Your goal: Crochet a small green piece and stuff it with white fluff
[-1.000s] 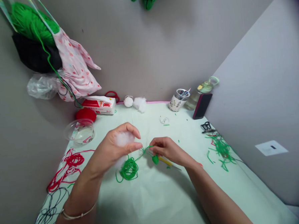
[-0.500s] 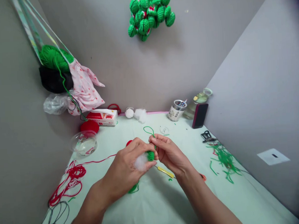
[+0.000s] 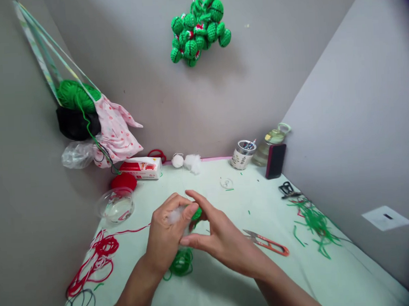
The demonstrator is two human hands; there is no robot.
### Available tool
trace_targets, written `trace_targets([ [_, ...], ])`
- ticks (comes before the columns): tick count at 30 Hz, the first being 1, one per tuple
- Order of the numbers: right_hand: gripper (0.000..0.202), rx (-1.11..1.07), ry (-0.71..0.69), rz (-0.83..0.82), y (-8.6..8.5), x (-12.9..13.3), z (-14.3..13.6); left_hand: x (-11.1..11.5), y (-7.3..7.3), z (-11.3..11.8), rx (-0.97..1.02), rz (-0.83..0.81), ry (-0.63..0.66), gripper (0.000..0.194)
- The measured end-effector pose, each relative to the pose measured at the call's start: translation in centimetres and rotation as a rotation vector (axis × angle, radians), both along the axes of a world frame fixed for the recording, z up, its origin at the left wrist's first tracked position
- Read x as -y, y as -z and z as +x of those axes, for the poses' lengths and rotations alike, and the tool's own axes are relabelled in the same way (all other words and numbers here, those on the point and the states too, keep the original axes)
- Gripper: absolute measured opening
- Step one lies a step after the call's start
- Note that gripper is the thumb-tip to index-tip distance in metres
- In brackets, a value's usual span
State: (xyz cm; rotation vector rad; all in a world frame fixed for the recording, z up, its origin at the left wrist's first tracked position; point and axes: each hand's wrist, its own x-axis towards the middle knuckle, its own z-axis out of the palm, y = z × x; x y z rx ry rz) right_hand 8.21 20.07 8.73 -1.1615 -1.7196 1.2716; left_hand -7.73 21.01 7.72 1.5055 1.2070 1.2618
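Observation:
My left hand (image 3: 168,235) is closed around a tuft of white fibre stuffing (image 3: 175,215) and a small green crocheted piece (image 3: 195,213). Its thumb presses on the piece, most of which is hidden by fingers. Facing it, my right hand (image 3: 217,232) has its index finger and thumb spread apart around the green piece. The right thumb tip is close to the left palm; whether it touches cannot be made out. Under my hands lies a loose coil of green yarn (image 3: 182,262). Orange thread snips (image 3: 269,244) rest beside my right wrist.
Red yarn (image 3: 105,247) and a clear plastic bowl (image 3: 117,208) are on the left. Green yarn scraps (image 3: 312,220) lie on the right, near a propped phone (image 3: 275,160). A tin of pens (image 3: 243,154) and stuffing (image 3: 193,163) stand behind. Crocheted green balls (image 3: 198,32) hang above.
The green yarn loop at my right fingertips is no longer seen. My right hand has turned, with thumb and index finger now apart. Both hands shifted slightly left, and the snips came into view.

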Motion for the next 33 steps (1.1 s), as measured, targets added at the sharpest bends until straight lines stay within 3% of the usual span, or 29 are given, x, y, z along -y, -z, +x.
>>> trace_targets([
  [3,0.026,0.039,-0.075,-0.038,0.3,-0.7,0.2,-0.2,0.3,0.0,0.098,-0.031,-0.067,0.033],
  [4,0.022,0.042,-0.103,-0.049,0.3,-1.0,0.6,-0.3,0.5,0.0,0.168,-0.081,-0.078,0.036],
  [8,0.034,-0.026,-0.088,0.057,-0.1,-1.6,2.1,-0.8,0.8,-0.2,0.514,-0.261,-0.037,0.046],
  [12,0.032,-0.176,0.071,0.217,-0.4,-1.5,2.3,-1.2,0.9,-0.2,0.678,-0.333,0.038,0.046],
  [14,0.033,-0.336,0.122,0.187,-0.4,-1.3,2.1,-1.2,0.9,0.0,0.677,-0.358,0.061,0.046],
  [18,0.031,-0.613,0.048,-0.043,-0.4,-0.9,1.6,-0.7,1.2,0.4,0.578,-0.345,0.073,0.047],
  [20,0.025,-0.481,0.097,-0.05,-0.5,-0.7,1.2,-0.4,1.4,0.5,0.509,-0.297,0.064,0.047],
  [22,0.02,-0.218,0.137,0.027,-0.8,-0.5,0.8,-0.2,1.5,0.5,0.475,-0.268,0.074,0.046],
  [24,0.008,-0.02,0.105,0.093,-1.0,-0.3,0.5,0.0,1.5,0.5,0.496,-0.274,0.106,0.046],
  [25,0.012,0.013,0.079,0.103,-1.1,-0.3,0.4,0.0,1.5,0.5,0.531,-0.286,0.111,0.045],
  [29,0.028,-0.21,-0.063,-0.085,-1.0,-0.2,0.7,-0.1,0.5,0.3,0.846,-0.361,0.049,0.04],
  [31,0.035,-0.319,-0.24,-0.231,-0.9,-0.4,0.7,0.0,-0.1,0.4,0.996,-0.415,0.016,0.051],
  [33,0.038,-0.359,-0.343,-0.3,-0.9,-0.6,0.2,0.3,-0.6,0.8,1.017,-0.484,0.023,0.061],
])
